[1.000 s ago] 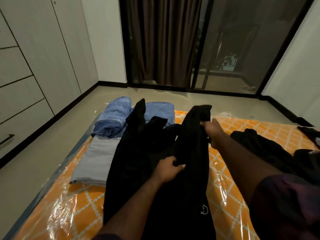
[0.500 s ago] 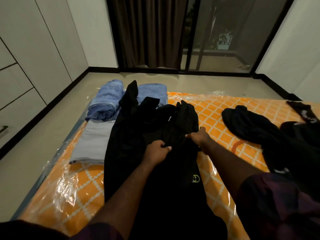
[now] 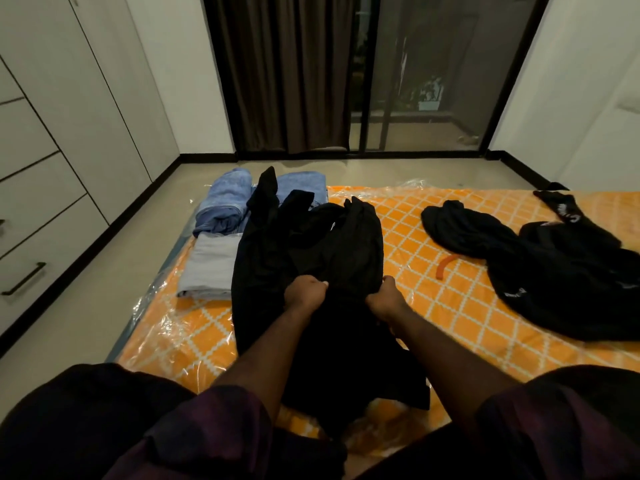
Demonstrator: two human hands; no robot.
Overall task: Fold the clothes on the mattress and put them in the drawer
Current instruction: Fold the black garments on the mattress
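Two hands clench one black garment (image 3: 311,258) at frame centre on the mattress (image 3: 433,306): left hand (image 3: 304,292) and right hand (image 3: 386,297) each grasp a fold of cloth. More dark clothes (image 3: 554,268) lie unfolded at right; folded blue and grey items (image 3: 221,237) sit centre left. Drawers (image 3: 38,237) stand at left, apparently closed. Risk: the plastic-covered mattress looks slippery, so a tug could slide the garment and skew the fold.

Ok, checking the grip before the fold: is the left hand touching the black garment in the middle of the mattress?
Touching. The head view shows the left hand gripping a bunch of the black garment.
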